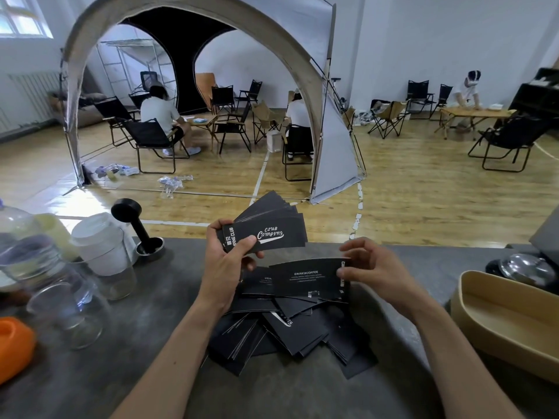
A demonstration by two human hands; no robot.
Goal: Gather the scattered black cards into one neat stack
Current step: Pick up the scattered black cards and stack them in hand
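Observation:
My left hand (230, 261) grips a fanned stack of black cards (269, 228) above the grey counter; the top card reads "Club Camping" in white. My right hand (367, 269) pinches the right end of a single black card (305, 281) printed "Drink & Coffee", held just above the heap. A loose pile of black cards (290, 331) lies spread on the counter between my forearms, overlapping at many angles.
Glass jars (65, 300), a white lidded cup (101, 244), a black tamper (136, 228) and an orange object (13, 346) stand at the left. A beige tray (511, 322) and a shiny metal lid (526, 267) sit at the right. Beyond the counter edge are a tent, chairs and people.

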